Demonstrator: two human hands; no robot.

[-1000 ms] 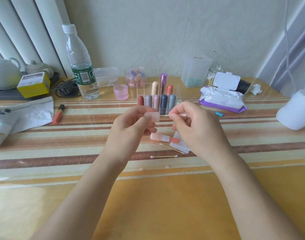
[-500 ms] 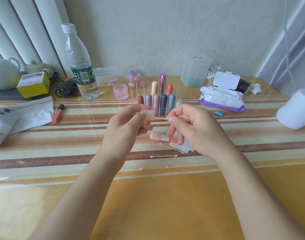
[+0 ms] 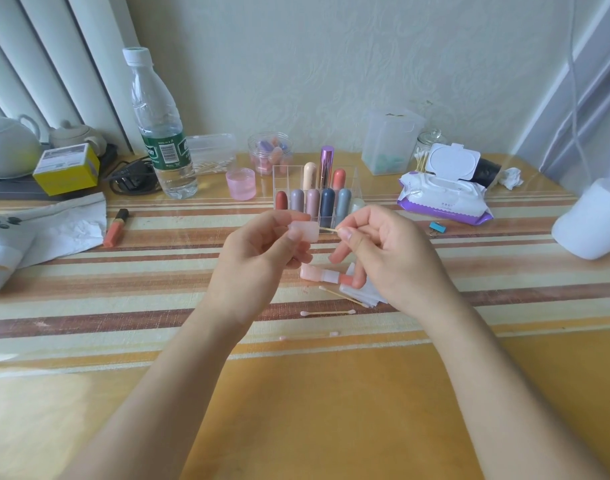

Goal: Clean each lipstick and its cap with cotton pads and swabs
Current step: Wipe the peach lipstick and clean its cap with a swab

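My left hand [image 3: 258, 258] pinches a small translucent pink lipstick cap [image 3: 303, 232] above the table. My right hand [image 3: 386, 251] pinches a wooden cotton swab [image 3: 327, 230] whose tip goes into the cap's open end. Below the hands lies the uncapped pink lipstick [image 3: 326, 276] with its coral bullet showing, next to white cotton pads [image 3: 364, 294]. Used swabs [image 3: 327, 312] lie nearby. A clear organizer [image 3: 314, 199] behind the hands holds several capped lipsticks.
A water bottle [image 3: 159, 133], a pink jar [image 3: 241, 184], a wet-wipe pack [image 3: 442, 195] and a jar of swabs [image 3: 424, 150] stand at the back. An orange lip gloss [image 3: 115, 227] lies on the left beside white paper. A white roll [image 3: 598, 220] sits at the right edge.
The swab has turned from pointing right to pointing left and has gone into the cap. Both hands stay close together above the lipstick.
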